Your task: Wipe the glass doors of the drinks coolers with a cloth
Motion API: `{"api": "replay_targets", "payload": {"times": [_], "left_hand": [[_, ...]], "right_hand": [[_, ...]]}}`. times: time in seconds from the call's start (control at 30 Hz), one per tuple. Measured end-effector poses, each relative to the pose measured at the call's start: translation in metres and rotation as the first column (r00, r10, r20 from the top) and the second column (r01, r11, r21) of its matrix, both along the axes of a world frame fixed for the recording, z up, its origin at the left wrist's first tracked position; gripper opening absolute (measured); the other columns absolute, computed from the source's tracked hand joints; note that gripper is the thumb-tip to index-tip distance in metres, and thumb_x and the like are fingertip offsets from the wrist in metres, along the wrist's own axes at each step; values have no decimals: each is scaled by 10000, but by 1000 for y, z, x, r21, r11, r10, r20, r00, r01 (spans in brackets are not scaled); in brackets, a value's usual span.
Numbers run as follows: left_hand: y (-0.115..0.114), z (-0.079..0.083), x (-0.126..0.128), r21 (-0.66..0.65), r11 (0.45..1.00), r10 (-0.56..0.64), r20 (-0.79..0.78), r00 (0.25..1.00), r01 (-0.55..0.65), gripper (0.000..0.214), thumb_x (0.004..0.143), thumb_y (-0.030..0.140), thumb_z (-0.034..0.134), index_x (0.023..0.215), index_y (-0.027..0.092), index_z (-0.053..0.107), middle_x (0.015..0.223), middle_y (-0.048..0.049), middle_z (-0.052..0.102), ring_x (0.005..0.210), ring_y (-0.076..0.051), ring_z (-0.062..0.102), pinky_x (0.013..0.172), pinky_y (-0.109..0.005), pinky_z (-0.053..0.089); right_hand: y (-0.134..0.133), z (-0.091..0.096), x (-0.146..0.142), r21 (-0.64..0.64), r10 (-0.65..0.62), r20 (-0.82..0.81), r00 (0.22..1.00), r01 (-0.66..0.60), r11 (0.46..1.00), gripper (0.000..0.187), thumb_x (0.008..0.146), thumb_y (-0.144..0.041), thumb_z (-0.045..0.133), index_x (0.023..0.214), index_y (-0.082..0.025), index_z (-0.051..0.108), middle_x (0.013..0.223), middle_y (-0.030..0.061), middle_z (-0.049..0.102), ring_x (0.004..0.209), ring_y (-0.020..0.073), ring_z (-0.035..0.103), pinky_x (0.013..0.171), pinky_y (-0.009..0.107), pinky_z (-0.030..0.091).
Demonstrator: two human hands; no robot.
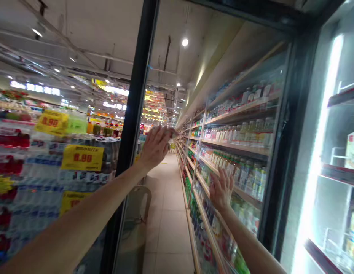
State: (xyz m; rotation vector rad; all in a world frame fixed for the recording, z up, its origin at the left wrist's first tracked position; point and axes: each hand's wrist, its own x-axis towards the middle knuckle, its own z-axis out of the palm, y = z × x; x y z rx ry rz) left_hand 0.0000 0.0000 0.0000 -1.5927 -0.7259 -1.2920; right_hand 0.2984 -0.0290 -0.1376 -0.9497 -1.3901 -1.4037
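Note:
A glass cooler door [177, 213] with a black frame [137, 95] stands swung out in front of me. My left hand [157, 146] lies flat against the glass near the frame's left post, fingers stretched out and empty. My right hand [221, 188] presses on the same pane lower and to the right, fingers spread, holding nothing. Through the glass I see a shop aisle and shelves of bottled drinks [236, 133].
The lit cooler interior [337, 171] with wire shelves and a few cartons is open at the right. Stacked packs of bottled water with yellow price tags [82, 157] fill the left. A plastic chair [138, 205] stands behind the glass on the tiled aisle floor.

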Motion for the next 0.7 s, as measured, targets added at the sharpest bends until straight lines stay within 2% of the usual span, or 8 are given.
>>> {"api": "replay_targets", "payload": {"times": [0.13,0.23,0.3,0.37,0.43,0.5,0.6,0.7], "left_hand": [[-8,-40,16,83,995,-17,-374,927,52,367,909,171,360,1254,157,483,1331,-94,497,1346,-234,306,1116,-457,254],[-8,-51,12,112,984,-13,-726,688,137,340,914,171,360,1210,207,523,1324,-23,519,1334,-165,330,1140,-372,237],[-4,-41,1,88,992,-16,-641,767,94,337,913,191,386,1226,193,512,1341,-48,504,1350,-188,305,1134,-396,248],[0,-25,-9,54,998,-19,-316,948,38,368,910,188,389,1269,165,471,1362,-105,473,1374,-237,256,1114,-462,263],[2,-16,-14,15,999,-29,-81,996,30,399,908,167,372,1302,151,432,1376,-137,446,1385,-263,224,1098,-502,272],[0,-22,-10,-18,997,-70,-166,984,68,415,907,145,357,1317,168,412,1369,-120,458,1385,-245,229,1106,-488,272],[-6,-46,8,-79,985,-173,-488,856,154,437,913,134,348,1345,200,361,1361,-74,482,1378,-189,256,1129,-424,266],[-10,-52,28,-135,959,-285,-481,829,251,501,913,141,345,1400,159,226,1401,-116,427,1378,-175,254,1122,-393,294]], "right_hand": [[1,-1,0,2,25,-30,999,-25,1000,379,855,-242,427,1225,-220,504,1414,115,386,1332,253,328,1093,484,202],[0,0,-2,-7,39,-46,998,-39,999,375,850,-238,442,1219,-225,511,1423,105,380,1331,245,328,1091,480,202],[0,1,-3,-7,39,-39,998,-39,999,378,846,-229,451,1219,-225,514,1431,102,372,1333,245,324,1090,477,206],[-1,2,-4,-6,38,-35,999,-38,999,381,847,-228,448,1223,-225,511,1435,101,367,1332,247,328,1088,479,211],[-1,1,-2,-3,37,-29,999,-37,999,380,849,-228,449,1225,-225,507,1437,102,365,1334,250,327,1085,483,218],[-3,-1,0,0,35,-27,999,-35,999,386,850,-221,454,1233,-225,499,1441,104,360,1337,251,323,1084,484,225],[-7,-1,-5,1,68,-30,997,-68,998,426,856,-209,450,1281,-227,460,1456,105,337,1350,256,301,1089,504,215],[-11,13,-33,-16,230,2,973,-230,973,509,862,-178,419,1364,-242,365,1478,99,296,1362,252,284,1097,530,209]]}}
